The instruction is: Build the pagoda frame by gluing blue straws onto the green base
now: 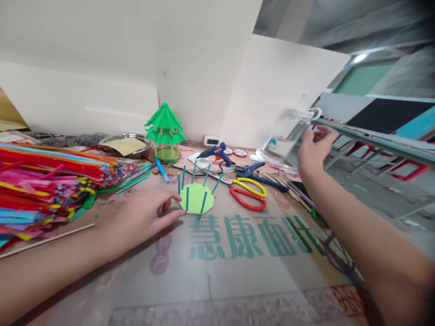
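Observation:
A light green many-sided disc lies flat on the table with several dark teal sticks standing up around its rim, some leaning. At its left edge my left hand has thumb and index fingertip against the rim, with a small gap between them. My right hand is raised at the right, in front of a clear bottle. Its fingers are curled in toward the thumb and slightly blurred; whatever they may hold is hidden. Just right of the disc lie scissors with red and yellow handles.
A green tiered pavilion model stands behind the disc. Nearby are a blue glue gun, blue-handled pliers, a blue pen and a small white clock. Bundles of coloured pipe cleaners fill the left, before a metal plate.

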A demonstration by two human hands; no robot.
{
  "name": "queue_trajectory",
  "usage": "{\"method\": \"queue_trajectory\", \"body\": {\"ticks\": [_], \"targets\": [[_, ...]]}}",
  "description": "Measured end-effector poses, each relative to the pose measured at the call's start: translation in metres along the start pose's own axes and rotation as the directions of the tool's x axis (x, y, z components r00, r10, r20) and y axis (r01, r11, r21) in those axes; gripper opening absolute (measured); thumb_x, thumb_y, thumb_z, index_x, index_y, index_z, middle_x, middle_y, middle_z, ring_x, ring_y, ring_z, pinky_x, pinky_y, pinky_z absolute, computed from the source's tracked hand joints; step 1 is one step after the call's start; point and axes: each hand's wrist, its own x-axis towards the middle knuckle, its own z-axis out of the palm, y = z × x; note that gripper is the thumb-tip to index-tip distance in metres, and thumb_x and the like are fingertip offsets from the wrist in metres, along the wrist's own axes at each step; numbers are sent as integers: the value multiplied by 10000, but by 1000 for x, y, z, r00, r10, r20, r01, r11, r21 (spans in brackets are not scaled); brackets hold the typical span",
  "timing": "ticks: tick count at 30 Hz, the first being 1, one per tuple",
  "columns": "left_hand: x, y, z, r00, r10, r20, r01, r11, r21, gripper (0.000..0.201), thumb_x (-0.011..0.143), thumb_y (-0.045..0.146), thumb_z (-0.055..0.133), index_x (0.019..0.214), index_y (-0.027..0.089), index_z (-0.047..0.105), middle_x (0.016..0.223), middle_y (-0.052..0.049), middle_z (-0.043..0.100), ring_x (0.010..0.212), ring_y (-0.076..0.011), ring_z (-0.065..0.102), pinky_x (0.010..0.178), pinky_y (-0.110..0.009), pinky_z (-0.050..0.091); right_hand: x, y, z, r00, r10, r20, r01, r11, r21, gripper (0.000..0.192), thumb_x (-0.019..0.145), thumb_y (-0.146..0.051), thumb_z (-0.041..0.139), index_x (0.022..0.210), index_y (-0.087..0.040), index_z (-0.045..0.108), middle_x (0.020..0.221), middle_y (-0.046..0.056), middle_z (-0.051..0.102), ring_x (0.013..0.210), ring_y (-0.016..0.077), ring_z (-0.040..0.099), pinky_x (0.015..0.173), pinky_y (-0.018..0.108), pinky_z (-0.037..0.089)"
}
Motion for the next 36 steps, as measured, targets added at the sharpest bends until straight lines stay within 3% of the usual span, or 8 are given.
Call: {"method": "queue_trajectory", "body": {"ticks": [3,6,9,12,15,21,27,36], "targets": [[0,9,0,999,35,25,-36,999,20,367,1001,455,492,1154,195,700,927,-60,753,837,-213,675,760,-320,482,-40,-55,24,961,-47,-273,35,998,-49,224,978,-499,581,1095,-314,533,964,43,573,866,214,489,779,371,378],[2,16,0,997,52,55,-54,998,39,379,1005,456,484,1135,178,705,903,-72,757,791,-213,668,718,-317,469,-79,-107,62,999,38,-29,-40,998,-51,162,937,-400,668,937,-238,657,776,15,617,663,161,526,627,334,403],[6,17,4,996,50,68,-51,998,21,366,1012,442,476,1067,166,711,798,-55,729,692,-196,631,642,-305,427,-100,-134,98,937,134,324,-129,991,-38,186,931,-378,648,985,-201,675,704,-16,609,607,127,532,567,280,409],[10,12,11,997,49,54,-49,999,-3,348,1012,428,472,1000,175,711,791,-47,726,696,-191,628,627,-300,405,-106,-133,123,847,172,503,-193,981,-10,237,885,-382,686,1025,-190,675,673,-41,576,577,106,508,536,247,393],[10,7,17,996,56,64,-55,998,-16,334,1004,441,488,1005,195,714,816,-37,732,713,-185,632,630,-292,400,-108,-125,137,805,177,567,-228,974,19,256,862,-405,709,992,-188,673,679,-39,574,584,107,501,538,246,391],[8,6,20,994,96,55,-98,995,35,342,1008,451,487,1014,206,726,801,-46,710,748,-211,629,663,-312,408,-116,-120,146,842,186,506,-244,968,49,279,842,-446,757,906,-187,678,712,-15,615,613,115,508,563,258,406],[11,4,22,992,102,73,-106,993,56,360,998,473,483,1054,211,725,755,-38,696,682,-206,603,623,-316,363,-116,-119,147,834,145,532,-174,985,5,284,885,-468,715,818,-199,653,880,43,711,687,138,555,630,290,446],[12,4,22,993,83,84,-89,993,74,369,994,489,481,1050,210,716,760,-40,698,639,-195,584,598,-322,340,-118,-118,149,845,107,523,-127,992,1,173,923,-351,669,834,-202,682,804,15,692,718,147,585,675,292,448]]}}
